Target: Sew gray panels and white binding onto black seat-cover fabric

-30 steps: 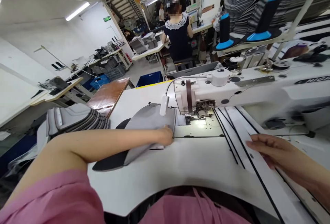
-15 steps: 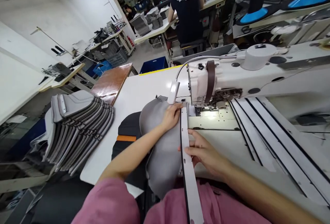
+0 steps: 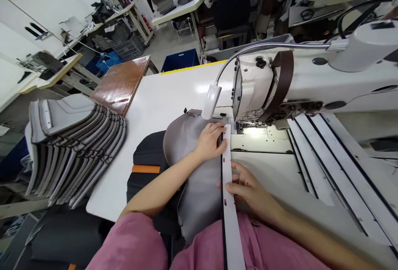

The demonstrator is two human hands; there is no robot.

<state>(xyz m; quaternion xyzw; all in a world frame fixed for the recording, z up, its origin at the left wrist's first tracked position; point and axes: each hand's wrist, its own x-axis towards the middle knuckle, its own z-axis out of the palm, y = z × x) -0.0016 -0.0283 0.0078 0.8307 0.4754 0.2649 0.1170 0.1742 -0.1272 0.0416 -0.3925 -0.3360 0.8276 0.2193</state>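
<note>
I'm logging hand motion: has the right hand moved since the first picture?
Yes: the right hand moved left, from strips right of the metal plate to near its left end, now holding a white strip.

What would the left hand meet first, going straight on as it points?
The left hand would first meet the white strip it touches; beyond that, probably the sewing machine, though depth is unclear.

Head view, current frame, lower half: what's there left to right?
Stack of grey padded pieces → orange band → left hand → white strip → right hand → spread of black-edged strips.
</note>
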